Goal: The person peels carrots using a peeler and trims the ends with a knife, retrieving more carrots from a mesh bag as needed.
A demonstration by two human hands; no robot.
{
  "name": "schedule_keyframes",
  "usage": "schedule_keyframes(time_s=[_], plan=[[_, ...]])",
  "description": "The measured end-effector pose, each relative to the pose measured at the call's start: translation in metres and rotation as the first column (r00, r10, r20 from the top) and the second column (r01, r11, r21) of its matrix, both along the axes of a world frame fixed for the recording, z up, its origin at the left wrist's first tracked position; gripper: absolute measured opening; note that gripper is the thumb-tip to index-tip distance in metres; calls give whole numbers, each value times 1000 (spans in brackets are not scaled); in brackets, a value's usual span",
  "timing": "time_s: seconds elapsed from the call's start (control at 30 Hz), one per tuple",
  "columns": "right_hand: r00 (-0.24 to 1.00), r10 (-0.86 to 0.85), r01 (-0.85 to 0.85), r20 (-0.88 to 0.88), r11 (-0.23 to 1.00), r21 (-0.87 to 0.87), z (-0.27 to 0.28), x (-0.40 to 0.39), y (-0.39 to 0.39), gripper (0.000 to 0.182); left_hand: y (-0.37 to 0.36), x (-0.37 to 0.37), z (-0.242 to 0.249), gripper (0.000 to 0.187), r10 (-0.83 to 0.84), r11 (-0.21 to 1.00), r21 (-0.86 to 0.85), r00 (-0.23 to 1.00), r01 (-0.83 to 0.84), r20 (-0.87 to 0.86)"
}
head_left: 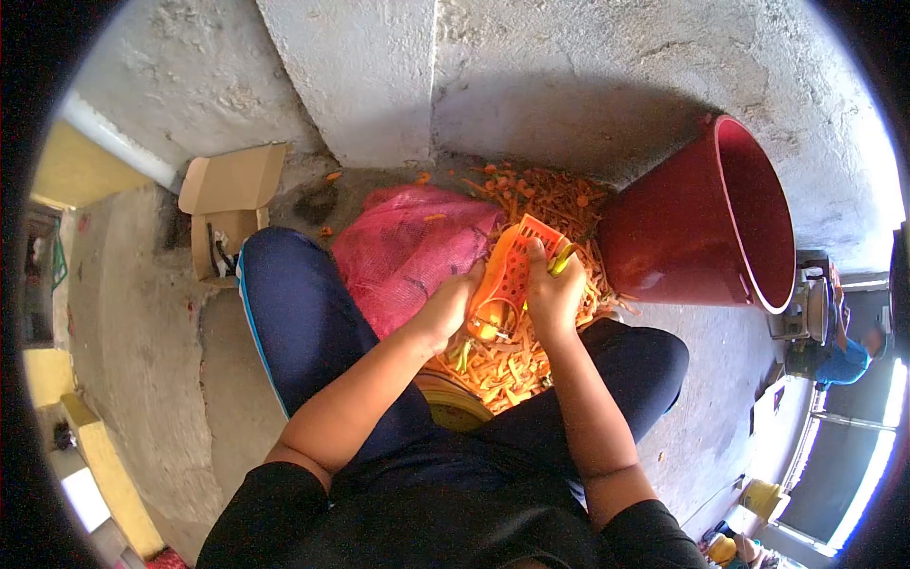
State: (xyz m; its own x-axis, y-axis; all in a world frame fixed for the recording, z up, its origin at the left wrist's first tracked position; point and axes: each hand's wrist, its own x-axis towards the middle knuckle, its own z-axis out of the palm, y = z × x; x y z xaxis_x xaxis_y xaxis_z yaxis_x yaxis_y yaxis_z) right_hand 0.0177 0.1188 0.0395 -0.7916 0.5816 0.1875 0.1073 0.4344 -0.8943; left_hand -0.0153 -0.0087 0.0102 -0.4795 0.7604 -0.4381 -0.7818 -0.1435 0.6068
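Between both hands is an orange flat grater-like tool (517, 268) with rows of dark holes and a looped lower end. My left hand (447, 308) is closed round its left edge. With the thumb laid on its face, my right hand (557, 296) grips the right side. A yellow-green piece (561, 259), its kind unclear, sticks out by the right fingers. Below the hands, orange carrot-like shavings (517, 370) heap up over a yellowish round container (455, 403) between my legs. More shavings (531, 190) lie along the wall.
A pink mesh sack (408, 242) lies left of the hands. The big dark red bucket (664, 218) leans tilted at right. An open cardboard box (223, 213) stands at left by the wall. Far right, a person in blue (844, 363) is near metal pots.
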Motion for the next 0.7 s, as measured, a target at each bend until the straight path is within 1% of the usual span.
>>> schedule_keyframes(time_s=[0.17,0.27,0.3,0.37,0.47,0.5,0.57,0.6,0.63,0.67,0.7], plan=[[1000,7,-6,8,998,-64,-4,-2,1,19,0,-1,-6,38,-1,999,-44,999,0,-43],[1000,4,-4,2,1000,4,-2,-2,2,19,0,-2,-4,38,-13,997,-81,996,6,-93],[1000,5,-5,12,1000,-1,-2,-2,2,19,0,-2,-3,38,-21,995,-96,994,11,-109],[999,8,-8,31,1000,-11,-3,-3,3,19,0,-1,-5,38,-7,997,-78,995,0,-101],[1000,10,-10,-24,1000,-15,-2,-4,1,19,1,0,-4,41,15,999,-48,996,-20,-87],[998,-48,50,-46,998,33,-7,-6,5,19,1,0,-3,42,24,999,-37,996,-27,-83],[982,-161,173,-99,977,124,-22,-11,26,19,-7,3,10,47,-65,997,-38,997,64,-28],[980,-194,191,-53,980,-60,-19,-14,44,21,-11,6,13,50,-112,993,-35,994,111,0],[977,-191,188,-92,981,-48,-13,-16,49,22,-11,13,1,57,-149,989,-13,989,149,1],[973,-192,189,-127,981,-36,-8,-15,52,22,-8,20,-8,60,-102,992,-90,991,94,-84],[969,-210,209,-127,978,-24,-9,-13,55,20,-7,18,-8,61,-118,989,-112,981,101,-152]])
